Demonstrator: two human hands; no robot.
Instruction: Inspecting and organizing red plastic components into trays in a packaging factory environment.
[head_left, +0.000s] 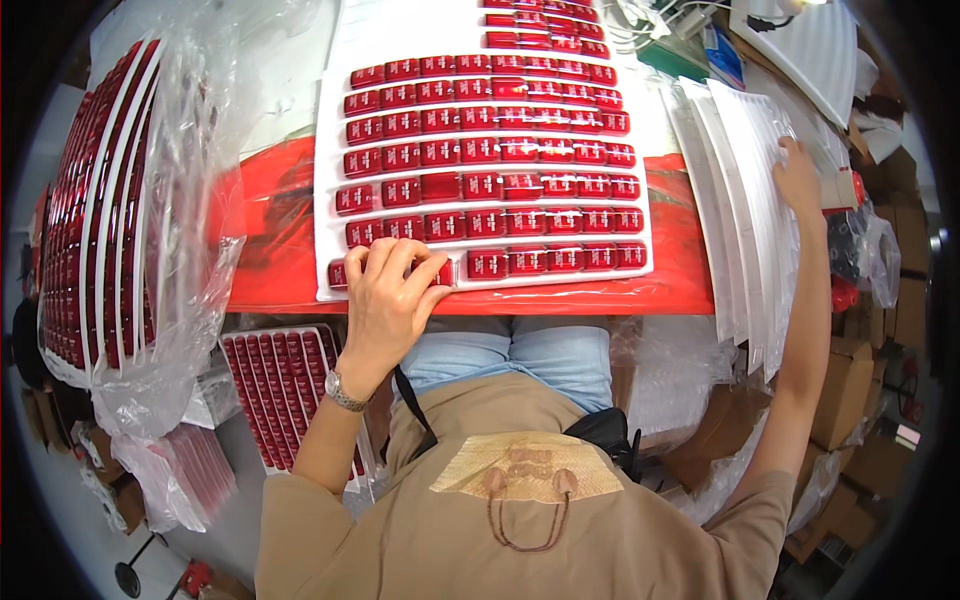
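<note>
Over the near left of a white tray [640, 262] is my left hand [392, 292], with its fingers curled round small glossy red bottles [440, 270] in the nearest row. The fingers hide part of these bottles, so how many it grips cannot be told. More red bottles [500, 222] lie side by side in rows across the tray. My right hand [798, 178] is stretched far out to the right, at the upper edge of a stack of white sheets or trays [735, 200]. Its thumb and forefinger stand apart, and nothing shows between them.
Plastic-wrapped trays of red bottles [95, 220] stand upright at the left. Another filled tray [280, 390] leans below the table edge. Red plastic [275, 240] covers the table's near part. Cables [640, 20] lie at the far right, and cardboard boxes [845, 400] stand beyond my right arm.
</note>
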